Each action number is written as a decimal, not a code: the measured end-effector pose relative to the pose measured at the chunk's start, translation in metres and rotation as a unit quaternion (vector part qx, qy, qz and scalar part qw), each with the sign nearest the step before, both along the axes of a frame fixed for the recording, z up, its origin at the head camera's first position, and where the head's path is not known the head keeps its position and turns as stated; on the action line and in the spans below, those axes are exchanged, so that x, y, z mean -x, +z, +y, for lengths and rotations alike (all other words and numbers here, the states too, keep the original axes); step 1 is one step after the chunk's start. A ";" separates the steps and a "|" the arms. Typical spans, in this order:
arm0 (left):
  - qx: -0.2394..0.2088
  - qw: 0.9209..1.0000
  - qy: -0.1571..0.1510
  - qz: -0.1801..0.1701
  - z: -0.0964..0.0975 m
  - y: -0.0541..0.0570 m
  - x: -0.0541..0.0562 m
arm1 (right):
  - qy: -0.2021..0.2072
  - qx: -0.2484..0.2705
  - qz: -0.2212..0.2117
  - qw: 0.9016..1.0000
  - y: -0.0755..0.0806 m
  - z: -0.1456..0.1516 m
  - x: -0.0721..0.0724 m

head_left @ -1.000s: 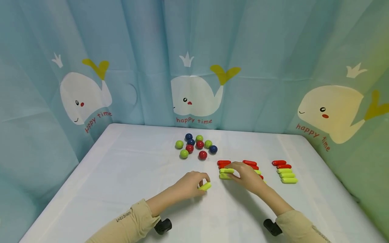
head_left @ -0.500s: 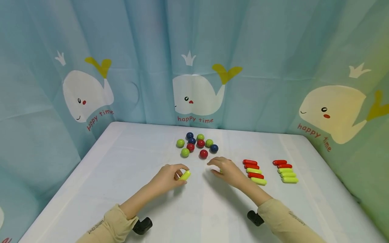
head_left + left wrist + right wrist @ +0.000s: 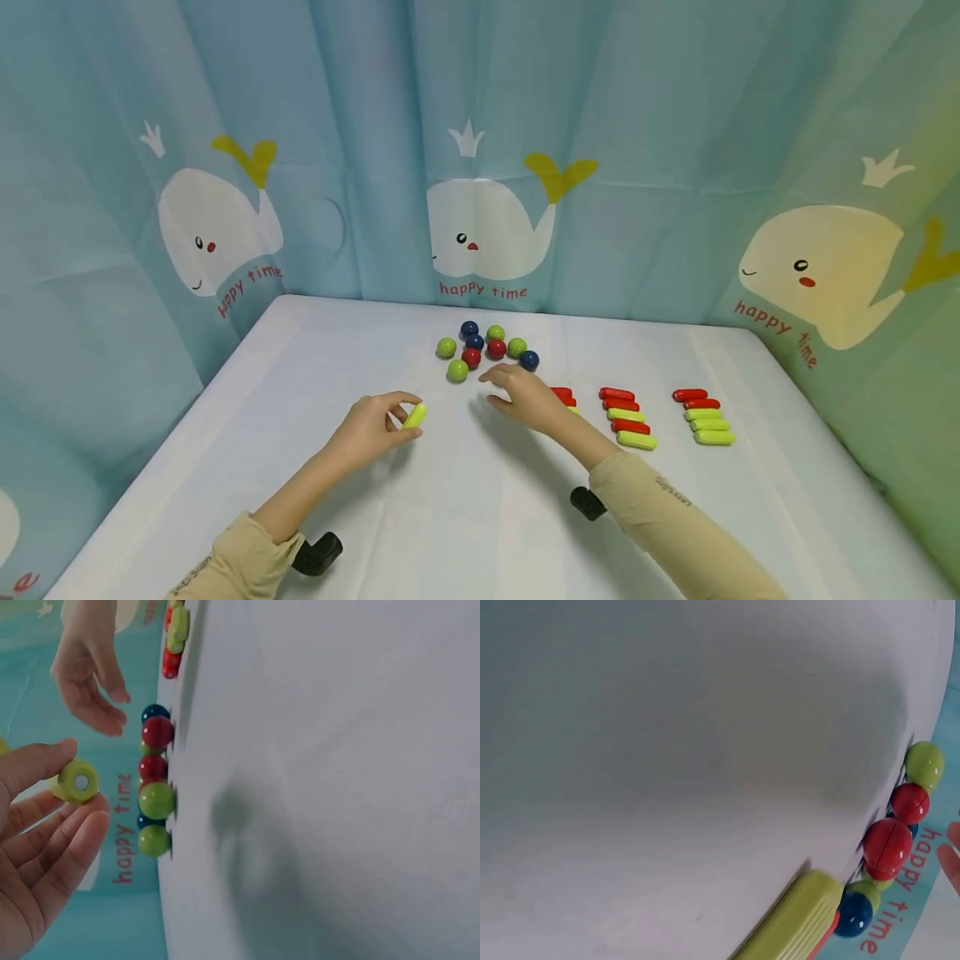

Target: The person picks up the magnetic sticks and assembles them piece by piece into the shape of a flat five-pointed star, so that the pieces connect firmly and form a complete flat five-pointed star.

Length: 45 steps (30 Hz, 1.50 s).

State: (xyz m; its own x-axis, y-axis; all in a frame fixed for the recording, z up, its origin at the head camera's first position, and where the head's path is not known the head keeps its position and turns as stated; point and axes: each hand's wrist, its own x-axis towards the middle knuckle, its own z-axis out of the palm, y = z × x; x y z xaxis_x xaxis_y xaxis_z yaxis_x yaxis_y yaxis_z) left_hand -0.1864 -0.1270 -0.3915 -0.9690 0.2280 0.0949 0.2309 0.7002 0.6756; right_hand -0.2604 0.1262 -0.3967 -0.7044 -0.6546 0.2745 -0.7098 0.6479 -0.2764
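Note:
My left hand (image 3: 372, 429) pinches a yellow-green magnetic rod (image 3: 414, 416) above the table; a metal disc shows at the rod's end (image 3: 81, 782) in the left wrist view. Further right, my right hand (image 3: 522, 398) hovers with its fingers loosely bent, apart from the thumb, holding nothing. Just beyond it lies a cluster of glossy balls: a green ball (image 3: 457, 371), a red ball (image 3: 471, 358) and a blue ball (image 3: 528, 360) among them. Another red ball (image 3: 887, 849), hidden behind the right hand in the head view, shows in the right wrist view.
Two columns of red and yellow-green rods lie at the right, one around a red rod (image 3: 630, 427), the other around a yellow-green rod (image 3: 708, 425). A third group (image 3: 562, 393) is partly behind the right hand. A whale-printed curtain (image 3: 360, 167) borders the white table (image 3: 465, 517).
My left hand has moved left with the yellow-green rod. My right hand has left the yellow-green rods of the nearest group and shifted left toward the balls.

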 end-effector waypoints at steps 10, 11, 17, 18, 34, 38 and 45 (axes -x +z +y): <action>-0.005 1.000 -0.014 0.003 -0.005 -0.004 -0.003 | -0.005 -0.034 -0.028 0.999 0.003 -0.025 0.021; -0.005 1.000 -0.013 0.003 -0.005 -0.005 -0.003 | -0.005 -0.035 -0.035 0.999 0.003 -0.027 0.023; -0.010 1.000 -0.023 0.005 -0.003 -0.009 -0.005 | -0.001 -0.058 -0.071 0.996 -0.001 -0.038 0.033; -0.010 1.000 -0.026 0.006 -0.002 -0.010 -0.005 | -0.001 -0.066 -0.074 0.995 -0.003 -0.039 0.033; -0.004 0.999 -0.041 0.012 0.007 -0.009 -0.003 | -0.005 -0.114 -0.039 0.993 -0.009 -0.051 0.030; -0.003 0.999 -0.040 0.006 0.006 -0.010 -0.006 | -0.020 -0.122 -0.044 0.991 -0.010 -0.055 0.028; -0.002 0.999 -0.042 0.003 0.007 -0.012 -0.009 | -0.041 -0.134 -0.060 0.988 -0.015 -0.054 0.026</action>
